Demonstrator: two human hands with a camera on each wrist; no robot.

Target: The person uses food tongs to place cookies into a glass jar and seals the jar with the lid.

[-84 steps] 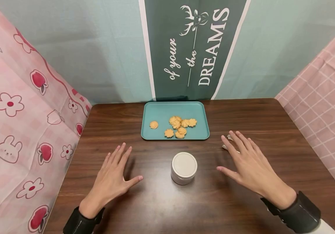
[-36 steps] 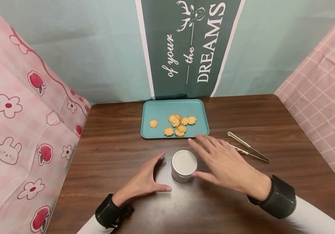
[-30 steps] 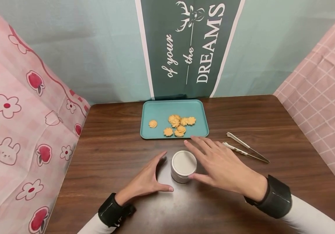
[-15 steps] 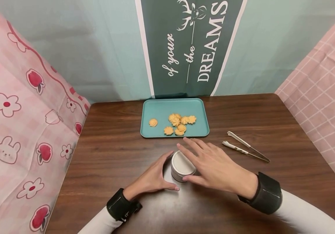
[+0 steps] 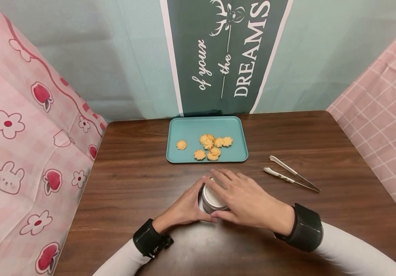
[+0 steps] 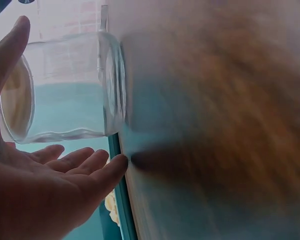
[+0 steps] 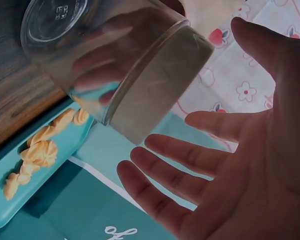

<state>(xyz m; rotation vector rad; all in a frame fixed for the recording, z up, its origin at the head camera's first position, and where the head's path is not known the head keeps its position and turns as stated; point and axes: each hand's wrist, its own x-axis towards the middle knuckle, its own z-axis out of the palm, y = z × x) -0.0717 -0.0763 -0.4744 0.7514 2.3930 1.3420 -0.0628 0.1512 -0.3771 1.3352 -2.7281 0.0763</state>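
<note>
Glass jar [image 5: 212, 200] stands upright on the bench [image 5: 322, 145], near centre, just short of the teal tray [image 5: 187, 130]. Long axis vertical; white lid [image 5: 212, 196] on top, facing up, clear base down on the wood. Wrist views show the same: clear glass wall [image 6: 65, 85], pale lid [image 7: 162, 82] fitted at one end, bare glass bottom at the other.

Left hand [image 5: 184, 207] cups the jar's left side, thumb at the near side, fingers lying along the far-left wall. Fingers look relaxed rather than clamped; firm grip not confirmed.

Right hand [image 5: 244, 199] spreads over the lid from the right, fingers straight and fanned, thumb at the jar's near edge. Palm is off the lid in the right wrist view [image 7: 250, 165]; fingers extended, not curled.

Tray holds small piped cookies [image 5: 212, 147], one lone cookie to the left of the cluster. Metal tongs [image 5: 292, 178] lie on the bench right of the hands, well apart from the jar, tips toward the tray.
</note>
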